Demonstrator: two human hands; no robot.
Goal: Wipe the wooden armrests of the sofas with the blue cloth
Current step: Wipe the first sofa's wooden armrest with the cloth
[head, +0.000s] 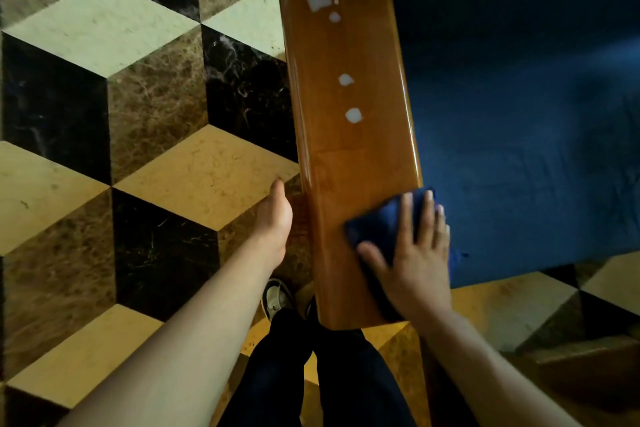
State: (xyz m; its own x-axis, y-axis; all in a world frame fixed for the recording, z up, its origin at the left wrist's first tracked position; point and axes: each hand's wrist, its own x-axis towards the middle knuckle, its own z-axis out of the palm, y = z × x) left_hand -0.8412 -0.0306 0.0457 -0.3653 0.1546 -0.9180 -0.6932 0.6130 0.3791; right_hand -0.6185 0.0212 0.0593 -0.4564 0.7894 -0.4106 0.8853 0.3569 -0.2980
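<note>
A glossy wooden armrest (346, 149) runs from the top of the view down to its near end in front of me. Several whitish spots (353, 114) lie along its middle and far part. The blue cloth (377, 222) is spread on the near right side of the armrest. My right hand (415, 253) presses flat on the cloth, fingers spread and pointing away from me. My left hand (275, 215) hangs beside the armrest's left edge; its fingers curl under out of sight, and nothing shows in it.
A blue sofa seat (519, 149) fills the right side, touching the armrest. The floor (138, 149) is marble in a cube pattern of cream, brown and black. My dark trousers (311, 374) and one shoe (277, 298) stand just before the armrest's near end.
</note>
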